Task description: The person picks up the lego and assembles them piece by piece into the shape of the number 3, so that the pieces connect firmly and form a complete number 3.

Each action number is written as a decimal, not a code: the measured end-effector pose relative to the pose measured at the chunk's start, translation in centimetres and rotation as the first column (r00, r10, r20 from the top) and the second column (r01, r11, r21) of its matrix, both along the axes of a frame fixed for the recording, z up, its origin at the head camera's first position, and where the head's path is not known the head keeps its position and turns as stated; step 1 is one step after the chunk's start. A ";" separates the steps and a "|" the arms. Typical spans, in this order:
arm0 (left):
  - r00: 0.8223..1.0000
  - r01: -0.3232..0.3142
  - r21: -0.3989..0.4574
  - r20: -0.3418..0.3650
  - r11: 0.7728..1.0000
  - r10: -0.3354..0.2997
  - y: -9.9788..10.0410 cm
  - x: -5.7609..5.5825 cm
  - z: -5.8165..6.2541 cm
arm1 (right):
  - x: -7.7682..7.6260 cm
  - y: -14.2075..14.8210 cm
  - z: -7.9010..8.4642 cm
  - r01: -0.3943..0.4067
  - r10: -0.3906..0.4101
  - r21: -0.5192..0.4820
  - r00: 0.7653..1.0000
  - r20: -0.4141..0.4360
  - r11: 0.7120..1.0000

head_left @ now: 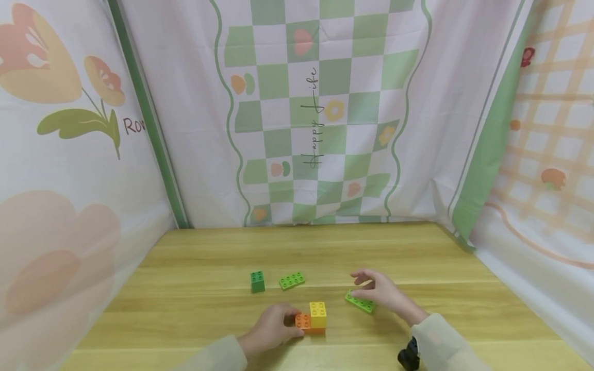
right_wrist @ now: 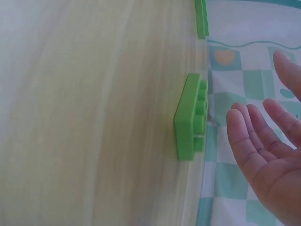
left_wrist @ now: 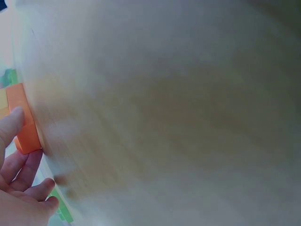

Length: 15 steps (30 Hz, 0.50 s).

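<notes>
Near the front of the table, my left hand (head_left: 272,330) pinches the left end of an orange brick (head_left: 303,321) between thumb and fingers. A yellow brick (head_left: 317,314) sits upright on the orange brick's right half. In the left wrist view the thumb lies along the side of the orange brick (left_wrist: 27,127). To the right, my right hand (head_left: 382,292) is over a flat light green brick (head_left: 360,302). The right wrist view shows that hand's fingers spread and apart from the light green brick (right_wrist: 189,117), with nothing held.
Farther back stand a dark green brick (head_left: 257,282) and another flat light green brick (head_left: 292,281), both left of centre on the wooden table (head_left: 209,257). Patterned cloth (head_left: 334,103) hangs behind the table and along both sides. A black object (head_left: 409,355) is at the right wrist.
</notes>
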<state>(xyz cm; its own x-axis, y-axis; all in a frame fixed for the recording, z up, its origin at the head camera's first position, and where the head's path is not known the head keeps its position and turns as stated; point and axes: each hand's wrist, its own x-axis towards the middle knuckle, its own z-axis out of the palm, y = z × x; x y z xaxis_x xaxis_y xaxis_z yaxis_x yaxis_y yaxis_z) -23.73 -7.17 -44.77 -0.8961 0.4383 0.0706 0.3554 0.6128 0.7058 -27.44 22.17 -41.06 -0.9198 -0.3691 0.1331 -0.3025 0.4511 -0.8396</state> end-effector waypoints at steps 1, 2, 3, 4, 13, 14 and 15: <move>1.000 0.001 0.000 -0.003 1.000 -0.001 0.0 0.0 0.0 | 0.0 0.2 -0.1 0.008 -0.008 0.004 1.000 0.001 1.000; 1.000 0.003 0.000 -0.005 1.000 -0.003 0.0 0.0 0.0 | -0.1 0.3 -0.2 0.016 -0.016 0.007 1.000 -0.001 1.000; 1.000 0.005 0.000 -0.009 1.000 -0.005 0.0 -0.1 0.0 | -0.1 0.4 -0.3 0.023 -0.023 0.009 1.000 0.001 1.000; 1.000 0.006 0.000 -0.011 1.000 -0.006 0.0 -0.1 0.0 | -0.2 0.6 -0.4 0.028 -0.028 0.012 1.000 0.001 1.000; 1.000 -0.003 -0.012 -0.031 1.000 0.003 0.1 -0.1 -0.2 | -0.4 1.6 -1.4 0.078 -0.078 0.030 0.997 0.008 0.997; 0.999 -0.004 -0.012 -0.033 1.000 0.003 0.1 -0.1 -0.3 | -0.4 1.7 -1.5 0.082 -0.082 0.027 0.996 0.019 0.996; 0.999 -0.004 -0.011 -0.033 1.000 0.004 0.1 -0.1 -0.3 | -0.4 1.8 -1.5 0.083 -0.084 0.023 0.996 0.034 0.996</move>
